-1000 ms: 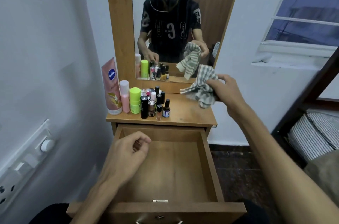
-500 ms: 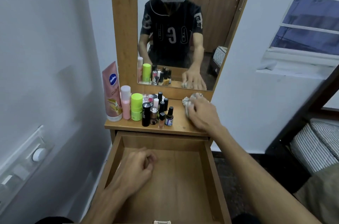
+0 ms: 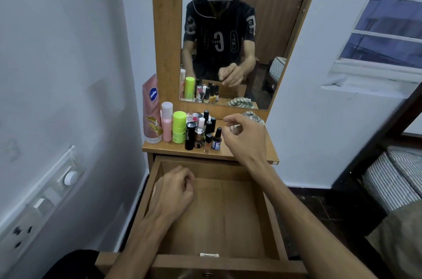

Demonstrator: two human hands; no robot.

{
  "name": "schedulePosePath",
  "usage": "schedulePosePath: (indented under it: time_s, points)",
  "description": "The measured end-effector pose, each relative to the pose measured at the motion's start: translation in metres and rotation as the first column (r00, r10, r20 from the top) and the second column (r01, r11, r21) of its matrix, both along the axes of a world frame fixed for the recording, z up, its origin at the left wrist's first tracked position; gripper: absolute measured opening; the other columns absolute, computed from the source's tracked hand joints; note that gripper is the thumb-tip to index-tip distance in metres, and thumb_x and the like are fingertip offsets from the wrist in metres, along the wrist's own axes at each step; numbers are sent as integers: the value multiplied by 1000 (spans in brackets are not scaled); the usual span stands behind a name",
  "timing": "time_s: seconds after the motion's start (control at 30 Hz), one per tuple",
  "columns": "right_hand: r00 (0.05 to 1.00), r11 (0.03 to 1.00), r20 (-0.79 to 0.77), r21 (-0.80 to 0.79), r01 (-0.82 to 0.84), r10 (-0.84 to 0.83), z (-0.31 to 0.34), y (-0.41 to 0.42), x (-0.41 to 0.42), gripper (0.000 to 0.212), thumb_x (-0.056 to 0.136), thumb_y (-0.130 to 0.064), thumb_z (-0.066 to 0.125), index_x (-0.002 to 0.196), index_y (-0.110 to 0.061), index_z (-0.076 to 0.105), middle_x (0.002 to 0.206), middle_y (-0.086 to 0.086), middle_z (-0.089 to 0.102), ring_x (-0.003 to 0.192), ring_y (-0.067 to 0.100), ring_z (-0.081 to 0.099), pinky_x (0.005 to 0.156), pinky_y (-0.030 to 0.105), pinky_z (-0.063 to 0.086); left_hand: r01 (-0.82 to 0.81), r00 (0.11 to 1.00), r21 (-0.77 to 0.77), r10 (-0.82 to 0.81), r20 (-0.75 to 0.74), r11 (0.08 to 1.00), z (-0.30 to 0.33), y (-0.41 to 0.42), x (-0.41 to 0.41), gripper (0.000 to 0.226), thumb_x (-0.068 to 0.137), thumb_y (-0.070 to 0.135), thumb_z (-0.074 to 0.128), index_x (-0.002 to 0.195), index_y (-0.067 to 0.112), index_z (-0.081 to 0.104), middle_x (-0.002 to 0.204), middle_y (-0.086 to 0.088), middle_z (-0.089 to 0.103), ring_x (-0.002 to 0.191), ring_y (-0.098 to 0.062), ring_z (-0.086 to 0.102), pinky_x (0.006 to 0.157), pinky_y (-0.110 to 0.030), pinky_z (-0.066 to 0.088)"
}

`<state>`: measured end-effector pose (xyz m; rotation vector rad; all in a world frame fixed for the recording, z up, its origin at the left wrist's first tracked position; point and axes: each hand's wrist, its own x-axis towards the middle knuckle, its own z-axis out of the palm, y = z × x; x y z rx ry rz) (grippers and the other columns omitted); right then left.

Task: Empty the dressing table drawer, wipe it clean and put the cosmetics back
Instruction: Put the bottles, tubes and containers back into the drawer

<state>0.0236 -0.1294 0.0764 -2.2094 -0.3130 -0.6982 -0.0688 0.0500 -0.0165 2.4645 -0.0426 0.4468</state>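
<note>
Two hands in view: neither holds anything.
Change: half a second ago the right hand (image 3: 247, 136) pressed the checked cloth (image 3: 254, 116) onto the dressing table top (image 3: 269, 153); it has now let go and hangs above the top with its fingers loosely curled.
Cloth position: bunched at the rear right corner of the top, against the mirror frame (image 3: 166, 50), partly hidden behind the right hand.
Left hand (image 3: 174, 192): hovers over the left rear of the open drawer (image 3: 219, 214), fingers curled, gripping nothing.
Drawer state: pulled out; no items visible inside.
Cosmetics (image 3: 196, 130): clustered upright on the left half of the top, just beside the right hand.
Task meaning: wiping appears finished; the restocking step is judged next, probably starting with the small nail polish bottle (image 3: 217, 139) nearest the right hand.
</note>
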Motion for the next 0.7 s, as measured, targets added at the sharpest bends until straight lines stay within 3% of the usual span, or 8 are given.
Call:
schedulePosePath:
  time_s: [0.13,0.3,0.43,0.53,0.7]
  points:
    - [998,997,-64,-79,-4,-1,-6,9,4,27,83,-33,73,107,-24,82,91,-12,77,81,6,69,77,36,63,-13,1000,26,13,-1,1000,-2,3,-2,14,89,11,59,87,23,67,90,12,64,79,-6,58,66,-23,44]
    - [992,994,-124,-110,16,-30,-8,8,7,16,83,-28,77,96,-22,83,83,-12,75,78,4,67,73,35,63,-2,1000,48,1,10,999,0,2,-2,15,87,9,57,88,20,68,92,9,64,81,-8,60,68,-26,49]
    - [985,996,-164,-85,32,-46,4,-11,-5,10,78,-24,75,85,-23,82,77,-14,74,77,2,68,71,25,60,13,999,45,-15,43,999,-1,1,-2,15,86,9,58,88,20,68,91,10,64,80,-8,60,68,-26,49]
    - [972,992,-233,-124,11,-40,7,-36,-22,4,78,-25,77,80,-26,80,72,-16,71,72,0,66,63,14,49,33,994,15,-35,99,999,-1,-3,-2,13,87,11,60,89,22,68,90,12,64,75,-4,57,67,-27,50]
    - [939,955,-328,-296,3,-104,-23,-68,-36,4,75,-23,77,79,-24,79,71,-13,70,73,5,67,67,28,59,-16,958,-34,25,287,999,23,-19,1,14,89,18,71,103,20,69,80,12,67,64,0,56,61,-13,47]
